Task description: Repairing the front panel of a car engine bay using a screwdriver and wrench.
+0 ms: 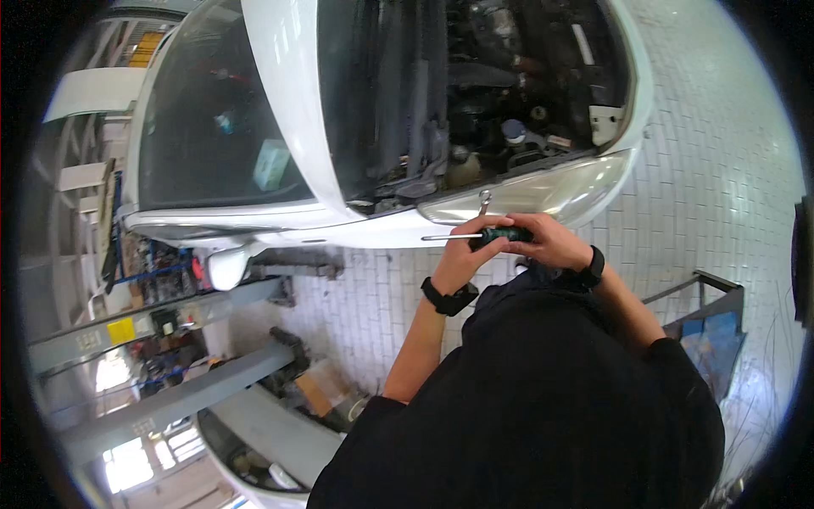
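Note:
In front of my body, beside the white car's headlight, both hands meet around a screwdriver. Its dark green handle lies between my fingers and its thin metal shaft points left. My left hand is closed, with the ring end of a metal wrench sticking up past its fingers; the rest of the wrench is hidden. Closed at the handle's butt end is my right hand, thumb and fingers on the grip. Both wrists carry black bands.
Ahead lies the car's uncovered engine bay, with its windshield and side mirror to the left. Grey lift beams and another white car are at lower left. A dark metal-framed stand is on the tiled floor at right.

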The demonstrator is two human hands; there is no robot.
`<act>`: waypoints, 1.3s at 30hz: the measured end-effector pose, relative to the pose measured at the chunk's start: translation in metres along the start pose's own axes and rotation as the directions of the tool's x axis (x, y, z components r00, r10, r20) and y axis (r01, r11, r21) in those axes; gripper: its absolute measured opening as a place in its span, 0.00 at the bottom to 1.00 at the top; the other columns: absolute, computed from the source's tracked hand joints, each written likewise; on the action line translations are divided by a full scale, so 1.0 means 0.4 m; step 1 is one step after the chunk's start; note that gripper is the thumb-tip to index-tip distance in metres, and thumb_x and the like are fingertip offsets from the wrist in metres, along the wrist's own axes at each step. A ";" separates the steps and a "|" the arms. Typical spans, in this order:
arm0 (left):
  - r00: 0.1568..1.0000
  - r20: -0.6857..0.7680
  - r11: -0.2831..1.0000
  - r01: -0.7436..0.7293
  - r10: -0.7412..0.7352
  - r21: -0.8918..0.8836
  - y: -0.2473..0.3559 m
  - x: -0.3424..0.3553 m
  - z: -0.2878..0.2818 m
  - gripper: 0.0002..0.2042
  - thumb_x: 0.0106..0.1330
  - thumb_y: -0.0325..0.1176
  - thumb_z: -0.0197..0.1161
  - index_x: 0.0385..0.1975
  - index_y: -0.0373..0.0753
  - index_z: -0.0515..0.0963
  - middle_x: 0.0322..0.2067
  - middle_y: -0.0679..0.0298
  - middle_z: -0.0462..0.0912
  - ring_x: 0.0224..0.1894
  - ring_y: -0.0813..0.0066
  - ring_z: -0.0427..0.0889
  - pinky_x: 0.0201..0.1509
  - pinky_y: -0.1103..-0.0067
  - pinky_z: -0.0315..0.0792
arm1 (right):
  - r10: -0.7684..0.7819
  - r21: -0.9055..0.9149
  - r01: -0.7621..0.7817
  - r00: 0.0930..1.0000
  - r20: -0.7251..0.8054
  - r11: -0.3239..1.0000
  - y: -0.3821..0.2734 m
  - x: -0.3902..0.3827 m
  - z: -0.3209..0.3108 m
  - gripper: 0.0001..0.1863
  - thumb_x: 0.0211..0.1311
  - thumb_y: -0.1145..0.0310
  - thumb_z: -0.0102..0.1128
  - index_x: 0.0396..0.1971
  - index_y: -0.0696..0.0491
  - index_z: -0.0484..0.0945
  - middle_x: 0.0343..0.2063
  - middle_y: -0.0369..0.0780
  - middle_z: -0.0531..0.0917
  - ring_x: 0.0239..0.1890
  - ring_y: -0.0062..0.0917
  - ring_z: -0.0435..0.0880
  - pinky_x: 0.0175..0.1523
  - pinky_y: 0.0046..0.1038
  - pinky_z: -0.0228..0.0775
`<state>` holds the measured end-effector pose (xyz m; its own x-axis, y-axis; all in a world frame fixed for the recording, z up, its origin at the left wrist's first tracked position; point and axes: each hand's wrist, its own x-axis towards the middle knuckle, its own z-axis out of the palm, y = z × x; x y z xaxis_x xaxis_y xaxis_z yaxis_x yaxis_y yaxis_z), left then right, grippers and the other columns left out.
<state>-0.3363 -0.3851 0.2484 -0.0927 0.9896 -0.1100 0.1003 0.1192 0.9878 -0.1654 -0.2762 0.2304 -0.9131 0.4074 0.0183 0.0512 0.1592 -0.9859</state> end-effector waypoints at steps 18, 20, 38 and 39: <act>0.911 -0.176 0.926 0.378 -0.373 -0.004 -0.401 -0.216 0.120 0.10 0.63 0.37 0.60 0.40 0.41 0.81 0.17 0.76 0.65 0.21 0.87 0.59 0.25 0.84 0.53 | 0.242 0.293 0.038 0.468 -0.850 0.955 -0.036 -0.579 -0.305 0.09 0.68 0.65 0.53 0.38 0.57 0.74 0.22 0.30 0.71 0.23 0.12 0.66 0.27 0.16 0.58; 0.909 -0.200 0.928 0.373 -0.364 0.007 -0.402 -0.189 0.149 0.10 0.63 0.36 0.60 0.40 0.40 0.82 0.17 0.76 0.66 0.21 0.87 0.60 0.25 0.84 0.54 | 0.225 0.277 0.051 0.454 -0.862 0.959 -0.028 -0.630 -0.354 0.10 0.68 0.65 0.52 0.38 0.57 0.73 0.22 0.30 0.71 0.22 0.12 0.66 0.26 0.16 0.57; 0.860 -0.292 0.837 0.490 -0.419 0.244 -0.557 0.110 0.592 0.09 0.60 0.36 0.59 0.34 0.41 0.84 0.29 0.62 0.84 0.33 0.74 0.78 0.42 0.76 0.71 | 0.223 0.273 0.213 0.232 -0.947 0.938 0.105 -1.136 -0.790 0.08 0.67 0.64 0.54 0.35 0.53 0.72 0.19 0.30 0.69 0.19 0.11 0.64 0.22 0.16 0.54; 0.846 -0.289 0.812 0.521 -0.448 0.265 -0.552 0.121 0.611 0.10 0.60 0.37 0.59 0.33 0.41 0.84 0.30 0.60 0.84 0.34 0.73 0.80 0.43 0.75 0.71 | 0.239 0.288 0.220 0.226 -0.944 0.932 0.131 -1.165 -0.804 0.08 0.68 0.64 0.54 0.36 0.53 0.72 0.19 0.30 0.69 0.19 0.11 0.64 0.22 0.17 0.54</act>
<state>-0.1207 -0.3439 -0.0018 -0.4098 0.7603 -0.5040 0.2953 0.6334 0.7153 0.3928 -0.1685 0.2237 0.1881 0.9793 -0.0742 -0.2697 -0.0211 -0.9627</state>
